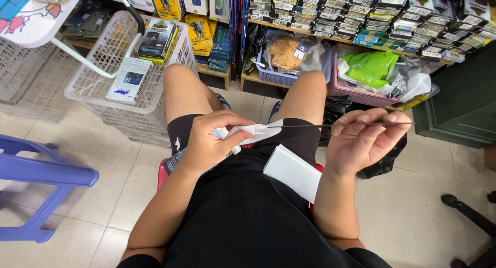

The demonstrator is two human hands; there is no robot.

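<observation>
Fingers (227, 124) of left hand (212, 144) pinched shut on folded white paper wrapper (258, 131) over the lap, right hand (361, 141) palm-up, fingertips closed on thin dark flat sheet (341, 125) held edge-on; risked smudging or dropping it, grip being slight.

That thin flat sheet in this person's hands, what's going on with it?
A seated person holds a thin, clear flat sheet edge-on between both hands. The right hand pinches one end; the left hand holds the other end along with a white paper wrapper. A white rectangular card rests on the person's lap. Ahead, a white plastic basket holds small boxes, beside shelves stacked with packaged goods.
</observation>
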